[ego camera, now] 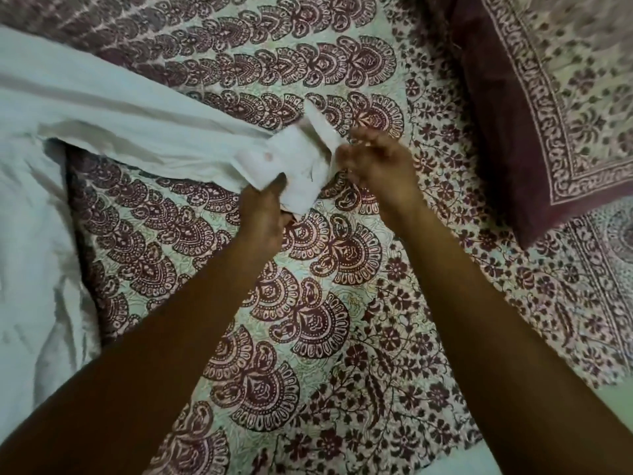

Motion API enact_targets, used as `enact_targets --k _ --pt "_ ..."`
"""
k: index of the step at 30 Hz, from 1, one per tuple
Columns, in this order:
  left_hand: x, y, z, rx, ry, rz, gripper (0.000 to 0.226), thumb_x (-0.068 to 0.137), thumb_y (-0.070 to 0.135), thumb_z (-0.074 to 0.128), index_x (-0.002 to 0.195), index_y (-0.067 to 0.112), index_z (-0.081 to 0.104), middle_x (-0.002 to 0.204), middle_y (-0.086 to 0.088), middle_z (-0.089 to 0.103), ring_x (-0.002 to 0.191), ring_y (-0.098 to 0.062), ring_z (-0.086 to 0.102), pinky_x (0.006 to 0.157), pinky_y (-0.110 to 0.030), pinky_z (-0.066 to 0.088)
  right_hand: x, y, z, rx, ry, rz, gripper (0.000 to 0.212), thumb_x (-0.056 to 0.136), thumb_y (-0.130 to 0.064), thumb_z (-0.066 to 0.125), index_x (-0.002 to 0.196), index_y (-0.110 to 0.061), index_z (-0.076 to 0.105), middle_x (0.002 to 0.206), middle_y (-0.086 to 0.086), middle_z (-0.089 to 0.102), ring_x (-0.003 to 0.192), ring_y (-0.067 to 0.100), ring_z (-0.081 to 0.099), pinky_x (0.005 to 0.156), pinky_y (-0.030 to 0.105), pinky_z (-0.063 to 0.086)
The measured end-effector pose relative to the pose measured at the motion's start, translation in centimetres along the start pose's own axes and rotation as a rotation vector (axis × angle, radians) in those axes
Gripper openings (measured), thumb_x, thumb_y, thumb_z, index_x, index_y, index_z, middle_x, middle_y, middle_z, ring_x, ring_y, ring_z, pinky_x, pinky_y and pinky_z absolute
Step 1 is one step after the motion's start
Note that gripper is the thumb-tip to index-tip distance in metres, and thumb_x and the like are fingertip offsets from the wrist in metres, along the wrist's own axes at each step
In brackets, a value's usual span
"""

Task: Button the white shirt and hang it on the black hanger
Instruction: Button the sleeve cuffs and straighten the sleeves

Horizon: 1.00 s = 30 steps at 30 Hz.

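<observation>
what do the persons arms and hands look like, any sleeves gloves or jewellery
No sleeves in view: the left forearm and right forearm are bare to the frame's edge. No gloves, watch or bracelet on the left hand or right hand. The right hand's fingers are blurred, so rings cannot be ruled out.

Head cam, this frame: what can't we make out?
Black hanger: nowhere in the head view.
White shirt: body cut off by the left edge; front buttons unseen.
Cuff: buttoned or not, hidden by folds and left hand.
Right hand: motion-blurred, grip unclear.
</observation>
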<state>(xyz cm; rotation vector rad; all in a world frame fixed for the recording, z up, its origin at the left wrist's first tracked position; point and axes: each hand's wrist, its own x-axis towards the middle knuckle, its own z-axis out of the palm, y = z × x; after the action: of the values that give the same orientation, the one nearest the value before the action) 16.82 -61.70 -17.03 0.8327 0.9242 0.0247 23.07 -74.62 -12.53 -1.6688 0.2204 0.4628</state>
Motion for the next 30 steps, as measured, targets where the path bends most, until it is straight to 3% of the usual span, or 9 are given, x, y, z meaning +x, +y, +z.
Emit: enact_targets --k 3,5,8,10,13,17,22,26,30 --pt "0.5 0.2 -1.7 0.256 0.080 0.135 0.041 0.078 0.006 0.070 0.116 0.004 0.057 0.118 -0.016 0.063 0.099 -0.027 0.064 0.089 -0.048 0.052 -0.4 2.3 1.8 -0.326 -0.110 -0.059 0.033 0.088 -0.008 0.062 0.121 -0.006 0.059 0.120 0.006 0.063 0.100 0.009 0.058 0.082 0.009 0.048" --pt "0.1 0.3 -2.1 0.508 0.167 0.360 0.058 0.070 0.007 0.076 0.123 0.003 0.051 0.121 -0.016 0.062 0.107 -0.027 0.061 0.094 -0.035 0.049 -0.4 3.5 3.3 -0.573 -0.135 -0.149 0.036 0.087 -0.015 0.064 0.122 -0.007 0.059 0.121 0.007 0.064 0.101 0.010 0.059 0.090 0.018 0.049" --pt "-0.4 0.9 -2.4 0.965 0.234 0.748 0.081 0.073 0.008 0.074 0.142 0.015 0.032 0.138 -0.011 0.045 0.125 -0.025 0.043 0.097 -0.019 0.031 0.0 3.2 4.9 -0.736 0.088 -0.228 0.034 0.088 -0.032 0.062 0.116 -0.014 0.056 0.107 0.002 0.068 0.090 0.016 0.062 0.074 0.026 0.047" --pt "-0.1 1.9 -2.8 1.308 0.198 0.903 0.068 0.079 0.018 0.068 0.140 0.022 0.038 0.143 -0.007 0.039 0.131 -0.026 0.033 0.104 -0.028 0.023 0.8 2.5 5.4 -0.783 0.252 -0.219 0.039 0.088 -0.041 0.059 0.118 -0.020 0.049 0.104 -0.001 0.068 0.084 0.015 0.061 0.061 0.023 0.037" --pt "1.2 3.5 -3.2 1.665 0.032 0.892 0.041 0.086 0.029 0.060 0.126 0.021 0.054 0.133 -0.005 0.049 0.124 -0.028 0.039 0.101 -0.039 0.023 2.4 2.1 5.9 -0.944 0.294 -0.256 0.042 0.081 -0.041 0.067 0.118 -0.024 0.056 0.112 0.004 0.060 0.092 0.022 0.061 0.067 0.027 0.046" --pt "1.9 5.2 -2.8 1.751 -0.052 0.848 0.038 0.084 0.035 0.063 0.119 0.019 0.058 0.123 -0.008 0.054 0.116 -0.031 0.044 0.094 -0.039 0.029 3.4 1.7 6.4 -1.083 0.257 -0.199 0.034 0.077 -0.032 0.072 0.107 -0.019 0.064 0.114 0.005 0.058 0.096 0.024 0.059 0.072 0.027 0.045" --pt "1.6 5.5 -2.6 1.671 -0.104 0.937 0.029 0.083 0.028 0.066 0.109 0.015 0.061 0.117 -0.010 0.053 0.111 -0.030 0.046 0.088 -0.037 0.033 3.8 1.3 6.2 -0.983 0.277 -0.185 0.018 0.088 -0.017 0.051 0.098 -0.012 0.065 0.095 0.009 0.070 0.083 0.026 0.064 0.059 0.022 0.035" --pt "1.2 5.8 -2.4 1.429 -0.150 0.807 0.040 0.080 0.027 0.070 0.110 0.010 0.050 0.102 -0.014 0.063 0.096 -0.032 0.058 0.070 -0.032 0.038 4.2 1.2 4.8 -0.420 0.245 -0.077 0.030 0.082 -0.014 0.056 0.053 -0.018 0.050 0.056 0.000 0.049 0.054 0.013 0.043 0.054 0.020 0.033" --pt "1.6 6.6 -1.6 1.230 -0.232 0.561 0.042 0.077 0.031 0.073 0.111 0.008 0.064 0.113 -0.007 0.066 0.101 -0.017 0.059 0.076 -0.023 0.039 3.6 1.2 3.0 -0.016 0.119 -0.013 0.022 0.087 -0.006 0.062 0.067 -0.017 0.061 0.063 -0.001 0.062 0.056 0.012 0.055 0.055 0.022 0.046"
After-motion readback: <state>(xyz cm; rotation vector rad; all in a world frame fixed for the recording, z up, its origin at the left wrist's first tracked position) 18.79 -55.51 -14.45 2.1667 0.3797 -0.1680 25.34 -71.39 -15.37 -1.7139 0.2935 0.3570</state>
